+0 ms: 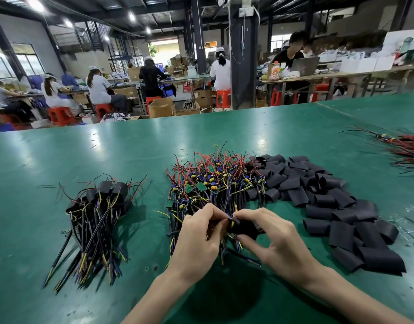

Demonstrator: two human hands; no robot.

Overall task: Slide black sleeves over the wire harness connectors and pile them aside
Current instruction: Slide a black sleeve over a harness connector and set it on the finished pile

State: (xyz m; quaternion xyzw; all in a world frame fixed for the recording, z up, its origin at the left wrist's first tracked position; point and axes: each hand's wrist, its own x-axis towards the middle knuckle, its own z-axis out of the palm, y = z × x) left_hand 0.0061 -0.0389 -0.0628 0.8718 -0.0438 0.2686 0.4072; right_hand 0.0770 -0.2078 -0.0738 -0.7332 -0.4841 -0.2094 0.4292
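Workshop bench, seen through the head camera I am monitoring remotely: two bare hands meet over one wire harness (231,222) at a green table (131,148).

The left hand (199,239) has its fingers (215,215) curled in, pinching the harness wires at their tips. The right hand (273,239) grasps a black sleeve (244,229) between forefinger above and thumb below. The sleeve's open mouth faces the left fingertips, and a yellow wire shows right at that mouth. I cannot tell how far the connector sits inside.

Just beyond both sets of fingertips, and partly beneath them, lies a tangle of unsleeved harnesses (215,181), with red, blue, yellow and black leads and small green boards. A heap of loose black sleeves (330,202) spreads to the right of the right fingers. The nearest pieces lie just beside that hand.

Well apart to the left of the left fingers rests the finished pile (98,211), its connectors capped in black and its leads fanned toward the camera. Far off past the right hand lies another wire bundle (407,148). Behind the table, workers sit on red stools (61,115) among cardboard boxes (161,107).
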